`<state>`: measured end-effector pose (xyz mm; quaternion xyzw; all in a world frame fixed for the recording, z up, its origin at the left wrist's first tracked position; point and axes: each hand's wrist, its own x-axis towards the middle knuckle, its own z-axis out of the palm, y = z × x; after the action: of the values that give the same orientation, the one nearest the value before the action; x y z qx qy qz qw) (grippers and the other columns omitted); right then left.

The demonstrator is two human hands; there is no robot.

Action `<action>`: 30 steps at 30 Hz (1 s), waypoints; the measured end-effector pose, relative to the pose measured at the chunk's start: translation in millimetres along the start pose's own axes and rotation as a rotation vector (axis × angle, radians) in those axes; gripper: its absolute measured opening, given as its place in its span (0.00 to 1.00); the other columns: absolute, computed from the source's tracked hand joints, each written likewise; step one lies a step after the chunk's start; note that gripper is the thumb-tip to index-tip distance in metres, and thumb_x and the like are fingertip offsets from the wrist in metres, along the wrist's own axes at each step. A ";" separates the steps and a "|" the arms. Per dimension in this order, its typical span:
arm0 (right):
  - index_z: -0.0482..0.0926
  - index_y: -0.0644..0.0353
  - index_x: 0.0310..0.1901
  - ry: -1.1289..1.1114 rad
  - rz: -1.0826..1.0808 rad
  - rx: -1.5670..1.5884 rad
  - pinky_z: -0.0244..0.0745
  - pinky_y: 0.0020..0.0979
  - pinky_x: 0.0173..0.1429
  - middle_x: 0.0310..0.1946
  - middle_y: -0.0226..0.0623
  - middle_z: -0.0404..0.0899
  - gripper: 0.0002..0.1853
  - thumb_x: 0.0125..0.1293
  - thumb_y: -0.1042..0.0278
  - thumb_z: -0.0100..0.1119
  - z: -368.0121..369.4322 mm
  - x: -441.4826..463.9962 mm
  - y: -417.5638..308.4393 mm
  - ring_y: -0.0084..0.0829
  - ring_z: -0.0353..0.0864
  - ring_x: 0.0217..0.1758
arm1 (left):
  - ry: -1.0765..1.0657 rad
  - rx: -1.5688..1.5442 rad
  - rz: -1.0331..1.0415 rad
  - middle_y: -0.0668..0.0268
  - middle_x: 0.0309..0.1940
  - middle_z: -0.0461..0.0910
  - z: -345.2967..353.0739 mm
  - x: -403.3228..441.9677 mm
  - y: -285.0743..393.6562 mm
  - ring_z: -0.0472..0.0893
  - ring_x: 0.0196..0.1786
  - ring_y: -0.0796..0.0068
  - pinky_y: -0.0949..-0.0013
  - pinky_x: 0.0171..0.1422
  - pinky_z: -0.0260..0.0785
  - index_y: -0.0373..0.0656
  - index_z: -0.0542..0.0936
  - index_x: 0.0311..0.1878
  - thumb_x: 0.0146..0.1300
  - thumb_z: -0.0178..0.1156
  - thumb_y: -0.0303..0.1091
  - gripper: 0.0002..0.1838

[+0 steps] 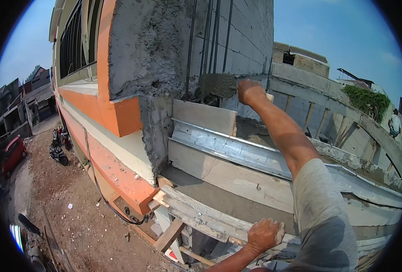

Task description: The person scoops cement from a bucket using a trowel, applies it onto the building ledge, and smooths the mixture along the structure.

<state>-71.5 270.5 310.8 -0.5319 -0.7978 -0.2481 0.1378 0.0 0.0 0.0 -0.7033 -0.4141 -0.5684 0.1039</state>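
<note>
My right hand [251,92] is closed around the handle of a trowel [210,81], its blade covered in wet grey mortar. The blade is held up beside several vertical rebars [215,38] at the wall corner. Just below it stands a short upright formwork board [204,117], with a shiny metal channel [223,147] running along its foot. My left hand [265,234] is lower down, its fingers curled over the edge of a rough, mortar-stained wooden board [196,209]. Between that board and a long upright panel [232,174] lies a strip of grey concrete [219,190].
An orange-painted ledge [133,188] and a rough concrete column [158,131] are at left. Beyond the ledge the ground drops away, with a motorcycle [59,147] and a red car [14,153] below. A black cable [99,181] hangs along the wall. A person [394,123] stands far right.
</note>
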 end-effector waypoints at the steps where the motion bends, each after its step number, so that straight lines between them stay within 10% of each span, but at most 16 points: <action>1: 0.83 0.57 0.45 -0.018 -0.014 -0.046 0.77 0.36 0.54 0.48 0.46 0.81 0.15 0.56 0.66 0.62 -0.1 -2.9 -11.5 0.41 0.81 0.53 | 0.006 -0.010 -0.005 0.70 0.18 0.66 -3.0 0.5 1.0 0.70 0.23 0.72 0.67 0.25 0.59 0.49 0.76 0.21 0.50 0.65 0.40 0.09; 9: 0.83 0.63 0.40 0.255 0.006 0.115 0.78 0.41 0.51 0.43 0.52 0.81 0.13 0.51 0.73 0.55 3.8 -21.8 5.6 0.50 0.82 0.48 | 0.010 -0.004 -0.011 0.70 0.19 0.65 -1.2 2.8 0.1 0.70 0.23 0.71 0.67 0.25 0.60 0.49 0.76 0.23 0.50 0.65 0.39 0.09; 30: 0.81 0.63 0.47 -0.224 0.175 0.114 0.77 0.44 0.52 0.51 0.49 0.79 0.18 0.54 0.66 0.55 -11.4 -20.6 18.0 0.48 0.79 0.53 | 0.013 0.000 -0.011 0.68 0.20 0.66 -2.9 -0.1 1.5 0.72 0.26 0.69 0.66 0.27 0.62 0.48 0.76 0.23 0.49 0.64 0.40 0.09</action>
<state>-47.4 253.8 314.9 -0.6150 -0.7717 -0.1284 0.0990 -1.0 -2.8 1.3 -0.6975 -0.4172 -0.5734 0.1034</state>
